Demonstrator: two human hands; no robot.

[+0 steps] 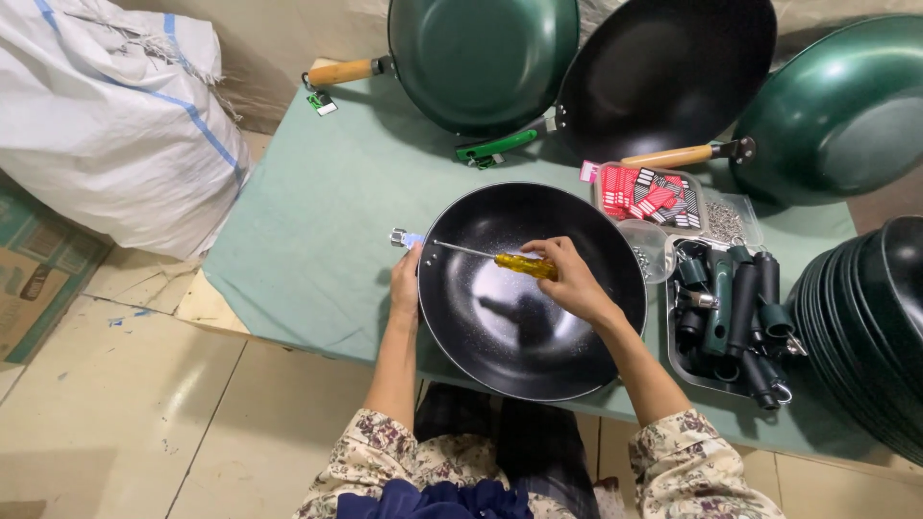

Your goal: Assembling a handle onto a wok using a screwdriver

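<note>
A black wok [519,317] lies on the green-covered table [317,211] in front of me. My left hand [405,285] grips its left rim, next to a small metal handle bracket [402,238] sticking out from the rim. My right hand [569,277] holds a screwdriver [495,258] with a yellow handle over the wok. Its thin shaft points left, with the tip at the bracket.
Two green woks [481,58] [846,106] and a black wok [673,67] lean at the table's back. A tray of dark handles [731,317], small boxes of red tags [649,197] and screws [726,219] sit right. Stacked black woks [865,327] far right. White sack [106,115] on the floor left.
</note>
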